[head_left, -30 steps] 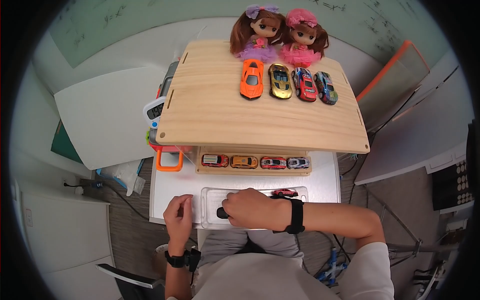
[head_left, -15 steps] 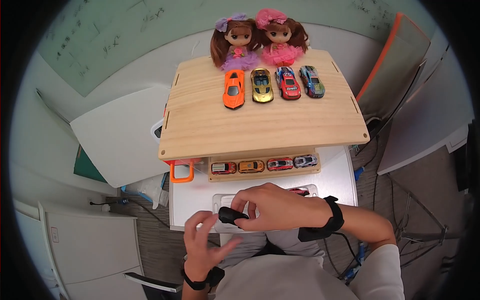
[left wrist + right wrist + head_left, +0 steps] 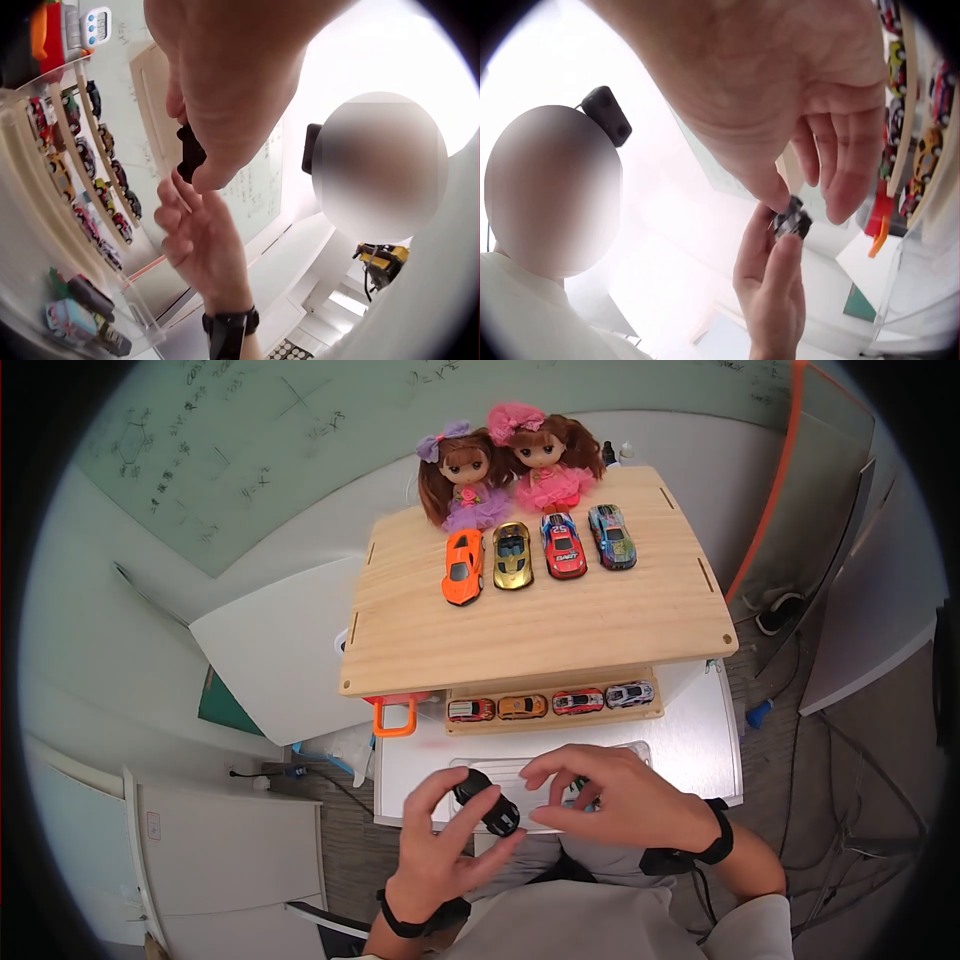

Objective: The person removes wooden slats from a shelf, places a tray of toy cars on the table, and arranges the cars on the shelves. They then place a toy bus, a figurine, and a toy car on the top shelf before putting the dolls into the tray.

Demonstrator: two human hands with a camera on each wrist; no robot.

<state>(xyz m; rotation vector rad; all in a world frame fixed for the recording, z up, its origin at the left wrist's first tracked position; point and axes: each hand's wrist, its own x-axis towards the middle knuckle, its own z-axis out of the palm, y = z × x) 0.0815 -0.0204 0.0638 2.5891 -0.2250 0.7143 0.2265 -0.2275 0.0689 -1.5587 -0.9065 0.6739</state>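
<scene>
A black toy car (image 3: 488,805) is pinched between the thumb and fingers of my left hand (image 3: 435,865), above the front of the white table. My right hand (image 3: 635,800) is just right of the car, its fingers loosely bent and holding nothing. Below the hands lies a clear plastic tray (image 3: 640,750), mostly hidden by them in the head view. Inside it, the left wrist view shows several toy cars, among them a light blue one (image 3: 70,318).
Behind the tray, a wooden rack holds a row of toy cars, including a yellow-orange one (image 3: 522,706). On the wooden top (image 3: 540,630) stand an orange car (image 3: 463,567), a gold car (image 3: 513,556), others and two dolls (image 3: 545,465). An orange handle (image 3: 395,717) sticks out at left.
The black car has passed from my right hand to my left, which came up from the left. My right hand has let go and drawn off to the right. The head view has shifted.
</scene>
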